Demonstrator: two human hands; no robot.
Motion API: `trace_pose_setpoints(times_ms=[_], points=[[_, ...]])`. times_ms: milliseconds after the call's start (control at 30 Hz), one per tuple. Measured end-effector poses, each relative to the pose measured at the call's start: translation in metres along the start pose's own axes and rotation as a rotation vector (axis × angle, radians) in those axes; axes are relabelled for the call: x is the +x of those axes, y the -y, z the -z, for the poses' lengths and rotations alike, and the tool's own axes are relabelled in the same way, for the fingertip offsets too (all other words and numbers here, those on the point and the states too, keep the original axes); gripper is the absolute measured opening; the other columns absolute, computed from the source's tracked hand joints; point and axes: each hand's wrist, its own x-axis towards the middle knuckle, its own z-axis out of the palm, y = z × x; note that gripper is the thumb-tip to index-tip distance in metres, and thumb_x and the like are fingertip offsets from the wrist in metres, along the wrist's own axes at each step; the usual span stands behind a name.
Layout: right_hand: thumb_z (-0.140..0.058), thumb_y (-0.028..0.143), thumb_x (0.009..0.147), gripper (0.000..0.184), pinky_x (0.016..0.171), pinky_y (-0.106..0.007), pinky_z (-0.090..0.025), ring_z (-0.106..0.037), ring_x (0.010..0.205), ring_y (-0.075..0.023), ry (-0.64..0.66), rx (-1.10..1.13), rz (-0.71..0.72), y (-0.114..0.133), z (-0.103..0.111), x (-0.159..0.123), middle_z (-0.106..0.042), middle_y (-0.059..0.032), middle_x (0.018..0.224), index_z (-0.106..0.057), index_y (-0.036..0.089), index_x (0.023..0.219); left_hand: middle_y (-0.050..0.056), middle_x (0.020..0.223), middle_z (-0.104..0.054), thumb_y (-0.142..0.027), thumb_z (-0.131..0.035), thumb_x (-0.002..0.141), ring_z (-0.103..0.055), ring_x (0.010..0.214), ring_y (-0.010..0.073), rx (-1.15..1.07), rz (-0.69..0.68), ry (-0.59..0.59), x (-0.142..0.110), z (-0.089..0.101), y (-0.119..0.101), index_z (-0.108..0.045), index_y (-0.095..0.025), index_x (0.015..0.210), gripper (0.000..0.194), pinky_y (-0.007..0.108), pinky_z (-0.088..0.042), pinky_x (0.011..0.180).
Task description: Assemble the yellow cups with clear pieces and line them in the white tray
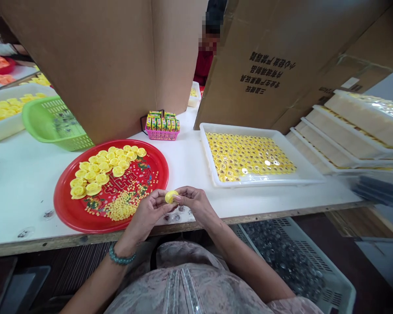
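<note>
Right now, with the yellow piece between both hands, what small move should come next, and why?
Probably press the yellow piece with the thumb of the right hand while the left hand steadies it: both hands pinch it, and that thumb lies against it.

The piece (170,197) is small, rounded, bright yellow and slightly glossy. It is held up between the fingertips of both hands, the left hand (148,213) gripping from its nine o'clock, the right hand (196,203) from its three o'clock. Fingers hide part of its edge. From the view's centre it sits toward seven o'clock.
</note>
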Motion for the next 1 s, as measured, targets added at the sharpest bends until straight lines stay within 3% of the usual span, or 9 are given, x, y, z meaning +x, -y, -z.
trace_pose_setpoints(times_ms=[133, 300, 400, 600, 733, 800, 867, 933, 1000], points=[[-0.068, 0.044, 0.071, 0.032, 0.06, -0.023, -0.043, -0.056, 0.065, -0.0116, -0.005, -0.17, 0.069, 0.007, 0.0, 0.003, -0.066, -0.0021, 0.074, -0.067, 0.015, 0.084, 0.007, 0.087, -0.071, -0.04, -0.071, 0.068, -0.066, 0.084, 0.0206, 0.042, 0.044, -0.064, 0.002, 0.001, -0.007, -0.057, -0.015, 0.095, 0.04, 0.033, -0.052, 0.078], [-0.066, 0.032, 0.075, 0.015, 0.056, -0.021, -0.038, -0.051, 0.061, -0.0102, -0.074, -0.473, 0.208, 0.008, -0.003, -0.001, -0.061, 0.0008, 0.067, -0.066, 0.017, 0.076, 0.006, 0.082, -0.072, -0.048, -0.069, 0.066, -0.067, 0.081, 0.0227, 0.324, 0.054, -0.043, 0.003, 0.004, -0.014, -0.06, -0.017, 0.091, 0.041, 0.029, -0.053, 0.069], [-0.065, 0.028, 0.076, 0.011, 0.052, -0.019, -0.035, -0.048, 0.058, -0.0089, -0.101, -0.514, 0.212, 0.002, 0.008, -0.003, -0.058, 0.0023, 0.064, -0.066, 0.017, 0.075, 0.006, 0.086, -0.072, -0.053, -0.068, 0.064, -0.068, 0.081, 0.0248, 0.374, 0.088, -0.008, 0.011, 0.001, -0.011, -0.061, -0.019, 0.091, 0.044, 0.029, -0.054, 0.066], [-0.069, 0.042, 0.072, 0.027, 0.052, -0.019, -0.036, -0.047, 0.057, -0.0086, -0.132, -0.385, 0.117, 0.009, 0.042, -0.022, -0.056, 0.0029, 0.065, -0.066, 0.017, 0.081, 0.007, 0.084, -0.072, -0.054, -0.074, 0.057, -0.068, 0.086, 0.0263, 0.159, 0.181, 0.077, 0.029, -0.034, 0.002, -0.059, -0.019, 0.095, 0.054, 0.03, -0.055, 0.073], [-0.071, 0.043, 0.069, 0.03, 0.057, -0.021, -0.039, -0.049, 0.061, -0.0097, -0.103, -0.459, 0.186, 0.024, 0.058, -0.033, -0.059, 0.0019, 0.07, -0.067, 0.018, 0.084, 0.004, 0.077, -0.072, -0.052, -0.078, 0.052, -0.069, 0.079, 0.025, 0.093, 0.16, 0.062, 0.033, -0.062, -0.002, -0.049, -0.021, 0.109, 0.071, 0.032, -0.055, 0.072], [-0.068, 0.045, 0.072, 0.029, 0.058, -0.021, -0.039, -0.05, 0.061, -0.0101, -0.154, -0.496, 0.217, 0.034, 0.075, -0.033, -0.06, 0.0013, 0.069, -0.068, 0.017, 0.082, 0.005, 0.083, -0.072, -0.053, -0.078, 0.052, -0.068, 0.084, 0.0256, 0.1, 0.11, 0.063, 0.032, -0.07, -0.005, -0.046, -0.022, 0.115, 0.077, 0.033, -0.055, 0.076], [-0.066, 0.047, 0.073, 0.032, 0.057, -0.021, -0.039, -0.051, 0.062, -0.0106, -0.286, -0.542, 0.232, 0.047, 0.104, -0.029, -0.061, 0.001, 0.07, -0.067, 0.017, 0.083, 0.006, 0.091, -0.072, -0.054, -0.075, 0.054, -0.066, 0.091, 0.0262, 0.163, 0.065, 0.029, 0.031, -0.07, -0.006, -0.046, -0.024, 0.119, 0.077, 0.035, -0.055, 0.08], [-0.066, 0.049, 0.072, 0.035, 0.056, -0.021, -0.038, -0.052, 0.063, -0.0113, -0.481, -0.684, 0.205, 0.066, 0.146, -0.023, -0.062, 0.0007, 0.07, -0.066, 0.016, 0.085, 0.006, 0.096, -0.071, -0.056, -0.072, 0.058, -0.065, 0.096, 0.0265, 0.239, 0.041, -0.024, 0.03, -0.062, -0.002, -0.05, -0.026, 0.116, 0.07, 0.035, -0.055, 0.082], [-0.065, 0.051, 0.073, 0.036, 0.053, -0.021, -0.035, -0.052, 0.061, -0.0114, -0.567, -0.982, 0.042, 0.084, 0.192, -0.016, -0.062, -0.0004, 0.07, -0.066, 0.016, 0.082, 0.005, 0.099, -0.07, -0.058, -0.069, 0.06, -0.064, 0.098, 0.027, 0.289, 0.045, -0.088, 0.03, -0.048, 0.008, -0.056, -0.027, 0.108, 0.059, 0.035, -0.056, 0.081]])
